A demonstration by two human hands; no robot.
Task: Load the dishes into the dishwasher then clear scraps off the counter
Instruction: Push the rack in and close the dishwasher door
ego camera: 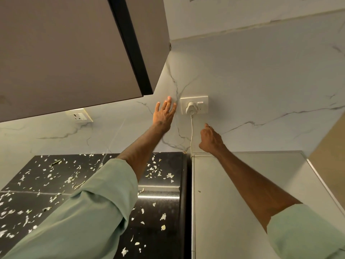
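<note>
Head view: left hand released, fingers spread flat on marble wall, just left of socket plate with white plug. Right hand clenched, empty, index finger raised, beside cord, below plate. Scraps scattered over black desk, beside grey appliance.

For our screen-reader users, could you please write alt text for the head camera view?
A person reaches both hands toward a white plug in a wall socket: the left hand spread open beside it, the right hand curled below near the cable. Pale scraps litter the black counter below.
</note>
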